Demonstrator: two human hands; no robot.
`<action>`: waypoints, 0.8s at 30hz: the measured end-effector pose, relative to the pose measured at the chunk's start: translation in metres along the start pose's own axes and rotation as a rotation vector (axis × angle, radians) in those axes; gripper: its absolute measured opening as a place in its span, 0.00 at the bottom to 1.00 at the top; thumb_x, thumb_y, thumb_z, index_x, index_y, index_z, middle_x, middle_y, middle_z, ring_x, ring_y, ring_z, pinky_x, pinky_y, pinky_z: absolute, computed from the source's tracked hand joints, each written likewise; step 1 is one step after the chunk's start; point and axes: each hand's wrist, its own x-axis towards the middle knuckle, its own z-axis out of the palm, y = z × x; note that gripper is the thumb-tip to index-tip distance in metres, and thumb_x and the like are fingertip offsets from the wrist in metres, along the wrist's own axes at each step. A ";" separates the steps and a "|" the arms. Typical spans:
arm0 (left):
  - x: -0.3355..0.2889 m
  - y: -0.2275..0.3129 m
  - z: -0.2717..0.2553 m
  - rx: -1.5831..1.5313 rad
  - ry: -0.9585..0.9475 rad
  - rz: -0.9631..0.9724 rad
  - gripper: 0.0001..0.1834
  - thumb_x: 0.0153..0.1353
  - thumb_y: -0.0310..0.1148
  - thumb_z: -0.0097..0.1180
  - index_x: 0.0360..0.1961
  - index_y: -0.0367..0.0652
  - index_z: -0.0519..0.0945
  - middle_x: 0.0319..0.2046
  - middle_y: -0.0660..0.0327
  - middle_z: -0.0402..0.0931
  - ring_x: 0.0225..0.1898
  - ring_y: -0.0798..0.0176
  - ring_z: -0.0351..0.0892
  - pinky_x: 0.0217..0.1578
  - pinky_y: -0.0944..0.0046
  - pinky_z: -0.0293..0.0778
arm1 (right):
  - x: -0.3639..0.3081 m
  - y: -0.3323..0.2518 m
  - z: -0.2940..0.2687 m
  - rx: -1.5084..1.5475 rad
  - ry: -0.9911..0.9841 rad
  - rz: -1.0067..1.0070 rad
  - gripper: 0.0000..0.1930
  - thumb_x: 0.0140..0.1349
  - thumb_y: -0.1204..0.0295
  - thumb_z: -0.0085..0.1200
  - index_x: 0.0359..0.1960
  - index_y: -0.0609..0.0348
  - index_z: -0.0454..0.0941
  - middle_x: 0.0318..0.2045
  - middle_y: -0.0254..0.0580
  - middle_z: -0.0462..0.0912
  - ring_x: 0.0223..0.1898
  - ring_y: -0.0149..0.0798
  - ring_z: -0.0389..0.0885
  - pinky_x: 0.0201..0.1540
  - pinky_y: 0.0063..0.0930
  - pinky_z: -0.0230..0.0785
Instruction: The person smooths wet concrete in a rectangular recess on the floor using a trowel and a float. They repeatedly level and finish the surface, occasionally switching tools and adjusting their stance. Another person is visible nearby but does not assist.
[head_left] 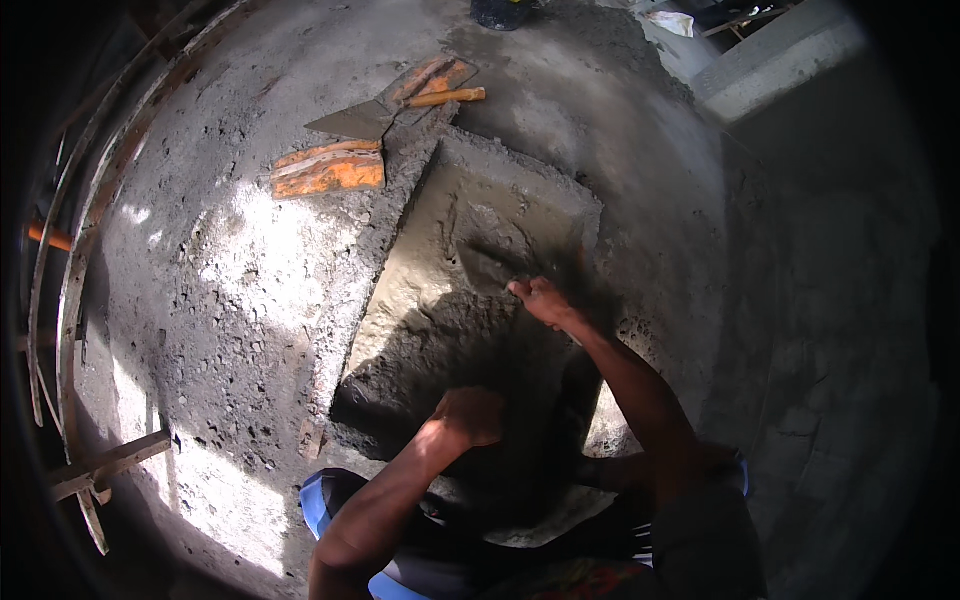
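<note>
Lower centre of frame: left hand [468, 415] rests, fingers curled, on the near, rough part of the wet mortar patch [470, 290]; it appears to hold nothing. Centre: right hand [540, 298] is closed on a trowel [488, 265] pressed into the mortar. Beyond it the surface looks smoothed; near portion unfinished. Upper frame: spare trowel [385, 112] and orange float [328, 170] lie unused.

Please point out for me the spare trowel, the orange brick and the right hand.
spare trowel [352, 121], head view, on its grey blade.
orange brick [328, 172], head view, on its top face.
right hand [541, 300], head view, on its back.
</note>
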 end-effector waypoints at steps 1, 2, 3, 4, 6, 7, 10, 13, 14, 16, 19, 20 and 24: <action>-0.002 0.002 0.003 -0.040 0.018 0.008 0.15 0.56 0.33 0.52 0.40 0.42 0.87 0.42 0.47 0.85 0.47 0.45 0.85 0.46 0.46 0.82 | 0.005 0.003 -0.016 0.078 0.071 0.027 0.35 0.70 0.39 0.40 0.54 0.60 0.79 0.34 0.52 0.85 0.25 0.48 0.84 0.20 0.40 0.74; -0.005 0.005 0.005 -0.068 0.029 0.009 0.15 0.56 0.33 0.52 0.40 0.42 0.87 0.41 0.47 0.85 0.47 0.45 0.85 0.46 0.46 0.82 | 0.016 0.005 -0.033 0.061 0.165 0.035 0.35 0.71 0.39 0.39 0.56 0.58 0.79 0.27 0.48 0.82 0.21 0.44 0.81 0.19 0.39 0.73; -0.008 0.007 0.006 -0.087 0.044 0.011 0.15 0.55 0.33 0.52 0.39 0.42 0.87 0.41 0.47 0.85 0.47 0.45 0.85 0.46 0.46 0.82 | 0.028 0.009 -0.050 0.098 0.139 0.085 0.35 0.72 0.39 0.37 0.52 0.60 0.80 0.20 0.43 0.77 0.18 0.41 0.78 0.20 0.39 0.74; -0.011 0.008 0.007 -0.084 0.041 0.001 0.15 0.55 0.32 0.52 0.39 0.42 0.87 0.41 0.47 0.85 0.46 0.45 0.85 0.46 0.46 0.82 | 0.038 0.014 -0.057 0.175 0.188 0.111 0.33 0.73 0.40 0.36 0.46 0.59 0.80 0.17 0.39 0.72 0.15 0.39 0.74 0.18 0.39 0.71; -0.017 0.008 0.007 -0.082 0.039 -0.010 0.15 0.55 0.32 0.51 0.38 0.42 0.87 0.40 0.47 0.85 0.46 0.45 0.85 0.46 0.45 0.81 | 0.066 0.017 -0.052 0.240 0.130 0.265 0.31 0.73 0.41 0.35 0.43 0.55 0.80 0.15 0.37 0.71 0.14 0.37 0.72 0.17 0.39 0.68; -0.019 0.007 0.006 -0.071 0.044 -0.014 0.15 0.55 0.32 0.50 0.38 0.43 0.86 0.39 0.47 0.85 0.45 0.44 0.85 0.46 0.45 0.81 | 0.077 0.018 -0.043 0.245 0.128 0.348 0.29 0.74 0.41 0.35 0.42 0.54 0.80 0.15 0.37 0.70 0.13 0.37 0.71 0.17 0.39 0.67; -0.023 0.003 0.004 -0.072 0.043 -0.001 0.14 0.56 0.31 0.49 0.39 0.43 0.85 0.38 0.47 0.85 0.45 0.42 0.84 0.47 0.45 0.79 | 0.091 0.018 0.014 0.565 0.099 0.211 0.27 0.72 0.41 0.39 0.44 0.50 0.80 0.14 0.36 0.71 0.12 0.37 0.70 0.17 0.38 0.66; -0.019 0.000 0.002 -0.065 0.040 0.023 0.15 0.55 0.31 0.51 0.38 0.41 0.87 0.39 0.45 0.85 0.45 0.43 0.85 0.47 0.46 0.80 | 0.075 0.010 0.050 0.390 0.206 0.148 0.25 0.71 0.42 0.42 0.46 0.49 0.80 0.14 0.38 0.71 0.11 0.39 0.71 0.16 0.38 0.65; -0.017 -0.001 0.001 -0.058 0.061 0.034 0.15 0.55 0.31 0.51 0.38 0.41 0.87 0.39 0.45 0.85 0.45 0.43 0.85 0.47 0.46 0.80 | 0.062 0.006 0.057 0.343 0.176 0.166 0.25 0.72 0.43 0.42 0.48 0.50 0.79 0.15 0.39 0.72 0.12 0.39 0.71 0.17 0.37 0.66; -0.009 -0.004 -0.001 -0.033 0.075 0.042 0.15 0.54 0.31 0.52 0.38 0.41 0.87 0.40 0.46 0.85 0.45 0.43 0.85 0.47 0.47 0.80 | 0.029 0.001 0.060 0.267 0.111 0.125 0.27 0.73 0.43 0.40 0.49 0.53 0.79 0.16 0.40 0.73 0.12 0.39 0.72 0.17 0.37 0.67; 0.001 -0.007 -0.002 0.023 0.015 0.036 0.14 0.53 0.31 0.53 0.38 0.41 0.87 0.40 0.47 0.85 0.45 0.44 0.85 0.47 0.47 0.81 | -0.016 0.003 0.049 0.196 0.016 0.042 0.29 0.71 0.42 0.41 0.47 0.56 0.79 0.15 0.39 0.72 0.12 0.37 0.71 0.15 0.37 0.66; 0.003 -0.006 -0.002 0.031 0.019 0.045 0.14 0.53 0.31 0.54 0.38 0.42 0.87 0.40 0.48 0.85 0.45 0.44 0.85 0.47 0.47 0.81 | -0.023 0.005 0.040 0.152 -0.007 0.041 0.29 0.71 0.41 0.42 0.46 0.56 0.79 0.14 0.39 0.71 0.11 0.35 0.71 0.14 0.36 0.65; 0.001 0.001 0.009 -0.006 0.007 0.016 0.14 0.50 0.31 0.56 0.38 0.42 0.87 0.39 0.48 0.86 0.45 0.44 0.85 0.45 0.47 0.82 | 0.000 0.008 -0.008 0.143 0.082 0.086 0.30 0.71 0.41 0.42 0.50 0.56 0.79 0.17 0.37 0.71 0.14 0.34 0.70 0.15 0.34 0.65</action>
